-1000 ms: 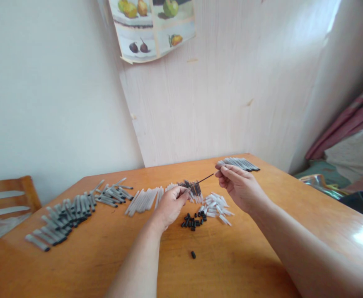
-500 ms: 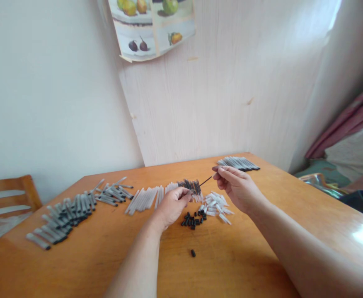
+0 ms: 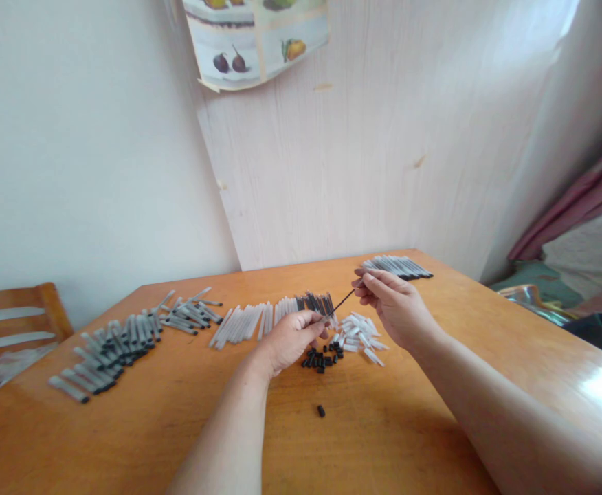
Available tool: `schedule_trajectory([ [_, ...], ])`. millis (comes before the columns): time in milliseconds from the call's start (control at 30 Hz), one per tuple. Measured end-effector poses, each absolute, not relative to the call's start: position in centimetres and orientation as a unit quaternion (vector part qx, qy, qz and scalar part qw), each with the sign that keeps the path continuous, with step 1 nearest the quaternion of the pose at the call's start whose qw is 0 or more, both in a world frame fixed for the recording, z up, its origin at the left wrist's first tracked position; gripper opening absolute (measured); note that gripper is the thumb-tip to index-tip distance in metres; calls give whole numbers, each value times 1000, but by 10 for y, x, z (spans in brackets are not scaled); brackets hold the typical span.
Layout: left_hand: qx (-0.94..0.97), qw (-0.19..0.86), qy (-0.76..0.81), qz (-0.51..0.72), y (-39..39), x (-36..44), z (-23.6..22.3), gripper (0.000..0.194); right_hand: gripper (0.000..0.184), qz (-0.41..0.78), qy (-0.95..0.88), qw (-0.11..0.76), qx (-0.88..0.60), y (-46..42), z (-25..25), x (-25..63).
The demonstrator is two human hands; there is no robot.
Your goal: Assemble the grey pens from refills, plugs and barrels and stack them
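A thin black pen refill (image 3: pixel 343 300) slants up from left to right between my two hands, above the table. My left hand (image 3: pixel 295 338) pinches its lower end between thumb and fingers. At the upper end, the closed fingertips of my right hand (image 3: pixel 391 299) meet the refill; their exact hold is partly hidden. Behind my left hand lie a row of dark refills (image 3: pixel 317 302) and a row of whitish pen barrels (image 3: pixel 242 323). Small black plugs (image 3: pixel 326 359) are heaped below my hands, beside a pile of white pen caps (image 3: pixel 357 335). One black plug (image 3: pixel 321 411) lies apart, nearer me.
Grey pens with black ends (image 3: pixel 108 354) spread over the left of the wooden table (image 3: pixel 383 426). Another bundle of pens (image 3: pixel 396 266) lies at the back right. A wooden chair (image 3: pixel 48 313) stands at the left, and a wall (image 3: pixel 332 172) rises behind.
The refill's upper end, just short of my right fingertips before, now reaches them. Both hands stay nearly in place. The view has tilted slightly downward.
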State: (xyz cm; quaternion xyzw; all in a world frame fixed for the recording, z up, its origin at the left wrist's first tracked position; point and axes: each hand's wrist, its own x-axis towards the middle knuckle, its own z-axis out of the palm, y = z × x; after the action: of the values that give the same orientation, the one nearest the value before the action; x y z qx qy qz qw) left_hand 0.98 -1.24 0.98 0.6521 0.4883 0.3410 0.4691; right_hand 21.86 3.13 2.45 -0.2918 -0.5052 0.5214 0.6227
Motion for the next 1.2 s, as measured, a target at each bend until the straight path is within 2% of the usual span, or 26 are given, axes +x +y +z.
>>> schedule_trajectory([
  [267,611,529,462,365,-15,9,15,40,38,526,-549,575,-302,23,15,204],
  [467,597,574,423,368,-12,6,7,40,29,512,-593,533,-319,18,7,193],
  [667,595,580,415,371,-12,6,7,41,21,475,-649,493,-331,14,2,188],
  [1200,584,587,408,383,-10,6,6,40,21,385,-723,462,-341,17,-3,192],
])
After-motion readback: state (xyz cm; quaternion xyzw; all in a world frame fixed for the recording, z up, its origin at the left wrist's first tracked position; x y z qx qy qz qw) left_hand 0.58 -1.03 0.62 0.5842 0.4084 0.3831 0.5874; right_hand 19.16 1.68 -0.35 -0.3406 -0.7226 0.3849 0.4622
